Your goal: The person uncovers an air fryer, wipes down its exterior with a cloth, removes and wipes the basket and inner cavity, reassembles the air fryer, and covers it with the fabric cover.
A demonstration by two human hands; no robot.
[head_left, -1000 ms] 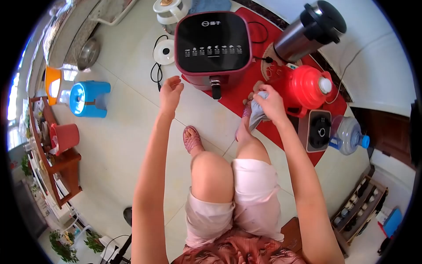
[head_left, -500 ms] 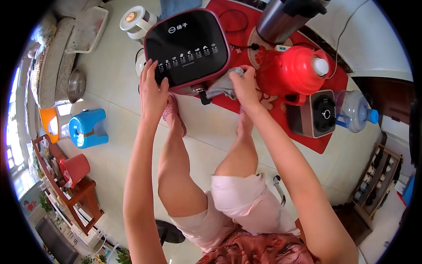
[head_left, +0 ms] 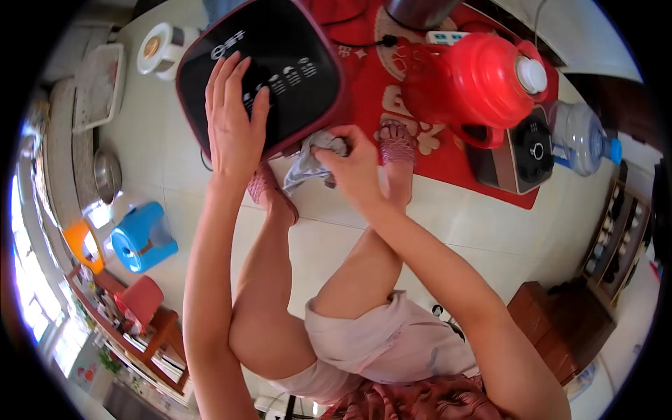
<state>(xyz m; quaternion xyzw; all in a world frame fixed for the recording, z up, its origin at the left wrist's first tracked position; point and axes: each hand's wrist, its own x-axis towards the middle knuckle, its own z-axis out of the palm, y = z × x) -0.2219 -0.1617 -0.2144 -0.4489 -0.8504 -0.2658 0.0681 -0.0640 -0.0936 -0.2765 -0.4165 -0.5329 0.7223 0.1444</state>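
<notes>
The air fryer point(head_left: 290, 45) has a glossy black top with white symbols and a dark red body. Across its top lies my left hand point(head_left: 234, 129), fingers stretched out over the symbols. My right hand point(head_left: 353, 164) pinches a crumpled grey cloth point(head_left: 304, 168) at the front side of the air fryer, below the top's rim. The cloth and hand cover the handle area there, so the handle is hidden. Whether the cloth presses on the front is hard to tell.
On the red mat point(head_left: 448, 171) stand a red thermos jug point(head_left: 483, 84), a dark appliance with a knob point(head_left: 511, 150) and a power strip point(head_left: 448, 37). A white lidded pot point(head_left: 164, 52) sits left of the fryer. A water bottle point(head_left: 577, 140) and blue stool point(head_left: 143, 238) are farther out.
My left hand has slid from the top's left corner onto the symbols. The right hand has brought the cloth leftward, over the handle area. The whole view has shifted and tilted.
</notes>
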